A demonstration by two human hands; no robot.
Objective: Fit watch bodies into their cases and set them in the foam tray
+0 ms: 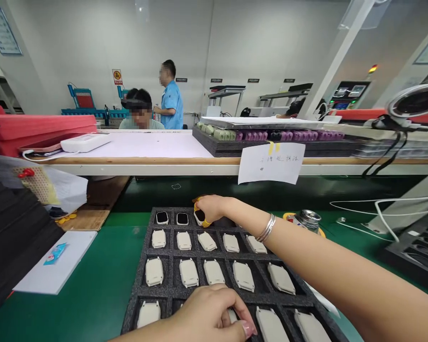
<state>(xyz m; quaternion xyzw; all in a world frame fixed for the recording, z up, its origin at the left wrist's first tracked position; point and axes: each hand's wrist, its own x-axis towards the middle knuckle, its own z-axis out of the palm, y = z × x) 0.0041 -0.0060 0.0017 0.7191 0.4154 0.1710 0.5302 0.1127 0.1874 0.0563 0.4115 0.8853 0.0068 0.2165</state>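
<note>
Head view. Black foam tray (142, 266) on the green surface (92, 294): rows of pockets holding cream-coloured watch cases (189, 272), with two dark-faced ones (162, 217) in the far row. Right hand (212, 206), silver bangles (266, 229) at the wrist, reaches to the far row, fingers grasping a yellow-rimmed watch case (200, 217) at its pocket. Left hand (207, 316) lies over the near row, fingers curled onto a cream case there; hold unclear. Metal can (308, 220) just beyond the tray.
</note>
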